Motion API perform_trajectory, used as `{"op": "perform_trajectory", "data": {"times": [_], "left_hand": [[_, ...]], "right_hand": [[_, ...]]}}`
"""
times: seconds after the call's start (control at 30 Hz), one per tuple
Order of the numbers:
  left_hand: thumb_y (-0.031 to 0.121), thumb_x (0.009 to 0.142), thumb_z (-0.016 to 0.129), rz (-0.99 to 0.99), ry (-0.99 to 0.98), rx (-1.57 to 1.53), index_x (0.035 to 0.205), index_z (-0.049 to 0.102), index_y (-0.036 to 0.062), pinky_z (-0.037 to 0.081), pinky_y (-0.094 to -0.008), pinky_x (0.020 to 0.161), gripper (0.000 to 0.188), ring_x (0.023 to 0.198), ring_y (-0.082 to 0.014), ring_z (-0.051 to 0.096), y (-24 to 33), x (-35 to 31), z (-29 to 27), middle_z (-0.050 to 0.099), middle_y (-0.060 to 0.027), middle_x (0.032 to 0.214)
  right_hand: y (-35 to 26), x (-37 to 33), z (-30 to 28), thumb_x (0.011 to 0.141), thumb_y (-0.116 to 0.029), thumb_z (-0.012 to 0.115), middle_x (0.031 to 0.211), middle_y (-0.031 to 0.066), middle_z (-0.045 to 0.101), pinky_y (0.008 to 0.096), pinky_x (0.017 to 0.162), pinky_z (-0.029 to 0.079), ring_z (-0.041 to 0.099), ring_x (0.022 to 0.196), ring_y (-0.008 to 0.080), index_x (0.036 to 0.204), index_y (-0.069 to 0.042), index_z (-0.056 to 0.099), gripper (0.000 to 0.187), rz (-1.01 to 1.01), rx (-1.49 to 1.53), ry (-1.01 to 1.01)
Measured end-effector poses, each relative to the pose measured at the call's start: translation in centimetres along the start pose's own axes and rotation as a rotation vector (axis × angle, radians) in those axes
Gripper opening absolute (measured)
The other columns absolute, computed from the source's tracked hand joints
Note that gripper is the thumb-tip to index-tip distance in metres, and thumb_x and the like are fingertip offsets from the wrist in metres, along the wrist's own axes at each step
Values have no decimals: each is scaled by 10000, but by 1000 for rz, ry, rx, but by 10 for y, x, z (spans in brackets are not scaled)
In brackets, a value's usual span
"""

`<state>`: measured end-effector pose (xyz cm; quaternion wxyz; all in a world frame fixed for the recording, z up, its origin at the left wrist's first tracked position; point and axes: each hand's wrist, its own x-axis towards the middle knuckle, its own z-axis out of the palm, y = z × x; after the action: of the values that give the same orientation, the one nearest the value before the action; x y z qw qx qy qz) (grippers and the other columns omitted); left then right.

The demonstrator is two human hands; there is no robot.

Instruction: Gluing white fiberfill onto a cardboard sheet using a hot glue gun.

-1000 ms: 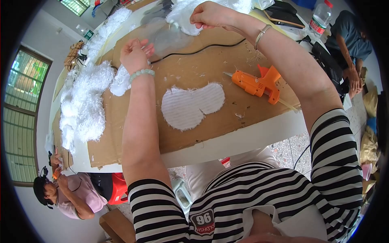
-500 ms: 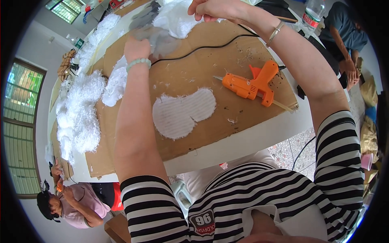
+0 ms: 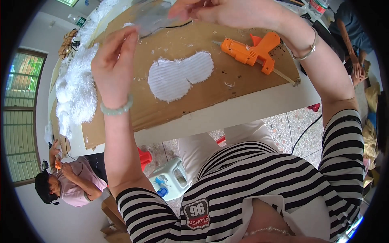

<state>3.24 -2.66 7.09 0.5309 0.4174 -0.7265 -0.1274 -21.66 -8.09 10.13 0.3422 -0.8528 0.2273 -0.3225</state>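
Observation:
My left hand point(image 3: 115, 62) has its fingertips pinched together at the near left edge of a translucent grey plastic sheet point(image 3: 152, 18). Across from it, my right hand point(image 3: 206, 10) has closed fingers on the sheet's right side, so the film spans between the two hands above the cardboard; whether it is a bag I cannot tell. A white fuzzy fabric cutout point(image 3: 178, 75), ribbed and with a notch in its lower edge, lies flat below the hands. Right of it an orange glue gun point(image 3: 251, 50) rests on its side, a glue stick poking from its rear.
Cardboard point(image 3: 194, 101) covers the white table point(image 3: 227, 117). White fluffy material point(image 3: 79, 93) is heaped at the left, and a black cord runs behind the hands. A pale plastic stool point(image 3: 168, 178) stands below the table. Another person point(image 3: 77, 182) sits lower left, a second point(image 3: 356, 36) upper right.
Both hands have come nearer to me, the left one also leftward, lifting the plastic sheet off the cardboard. My right hand has left the white fluff and grips the sheet. The view has shifted.

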Motion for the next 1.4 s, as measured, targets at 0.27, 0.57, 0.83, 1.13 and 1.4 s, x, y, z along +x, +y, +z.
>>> {"op": "perform_trajectory", "data": {"times": [0.27,0.57,0.83,1.13,1.4], "left_hand": [[-62,646,659,540,-106,685,961,700,35,496,-399,818,332,903,-262,595,22,-77,-11,650,-89,935],[18,627,690,611,-175,812,949,717,84,461,-451,876,330,939,-243,575,14,-82,-4,651,-45,971],[25,627,669,594,-291,796,974,712,91,447,-470,908,356,979,-239,566,5,-81,-4,650,-42,1004],[12,643,650,537,-370,786,988,698,100,402,-486,969,359,1025,-252,559,4,-82,-4,652,-36,1020],[2,643,637,479,-405,793,985,696,91,406,-489,964,358,1012,-259,565,3,-82,-6,652,-47,1023]], "right_hand": [[-37,-54,9,753,1,561,735,159,594,378,594,464,568,640,337,908,26,604,163,-545,-733,89],[-18,-72,7,745,6,569,731,147,566,389,614,450,569,694,324,878,29,587,136,-154,-406,20],[3,-83,34,761,14,592,964,106,605,352,738,493,591,846,275,1024,-5,636,267,-185,-543,-39],[9,-78,55,699,25,638,984,90,611,358,775,481,557,903,249,944,3,629,246,-244,-611,-154],[8,-74,64,714,-26,636,946,42,607,348,807,448,541,915,212,932,-29,636,218,-199,-695,-268]]}}
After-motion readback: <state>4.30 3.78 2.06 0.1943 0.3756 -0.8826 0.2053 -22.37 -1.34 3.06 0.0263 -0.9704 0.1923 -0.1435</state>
